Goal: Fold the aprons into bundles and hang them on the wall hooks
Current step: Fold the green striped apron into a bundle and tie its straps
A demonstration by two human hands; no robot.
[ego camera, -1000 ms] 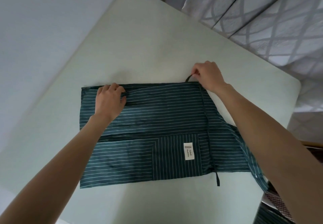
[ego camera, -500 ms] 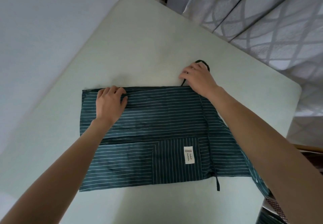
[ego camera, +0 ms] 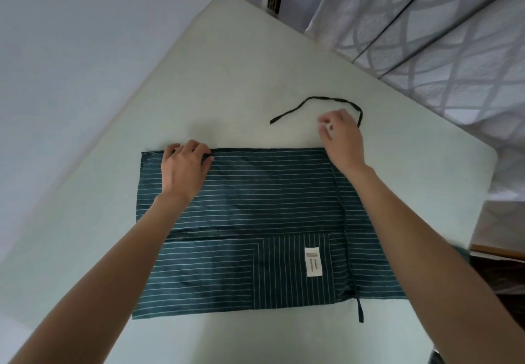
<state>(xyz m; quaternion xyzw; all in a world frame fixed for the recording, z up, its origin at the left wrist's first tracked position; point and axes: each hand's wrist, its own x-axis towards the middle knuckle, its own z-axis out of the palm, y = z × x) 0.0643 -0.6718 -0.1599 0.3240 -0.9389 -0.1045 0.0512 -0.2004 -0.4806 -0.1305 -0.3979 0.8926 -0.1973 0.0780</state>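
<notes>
Striped apron (ego camera: 255,221) lies folded flat on white table (ego camera: 255,65). Left hand (ego camera: 184,170) fingers curl over its far edge; right hand (ego camera: 341,139) fingers loosely bent by tie strap (ego camera: 321,99), grip unclear. Prob. light, floppy: grab folded edges/corners.

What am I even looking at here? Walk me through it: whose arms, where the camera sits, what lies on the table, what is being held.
There is no machine: these are a person's two bare arms, filmed by one wide-angle camera worn on their head, looking forward and down. On the pale table lies a dark green striped apron, folded flat into a rectangle, with a small white label on its pocket. The left hand rests on the apron's far edge, fingers curled over it, seemingly gripping it. The right hand is beyond that edge, by a loose dark tie strap that curves across the table; whether it pinches the strap cannot be told. Patterned curtains hang behind.
</notes>
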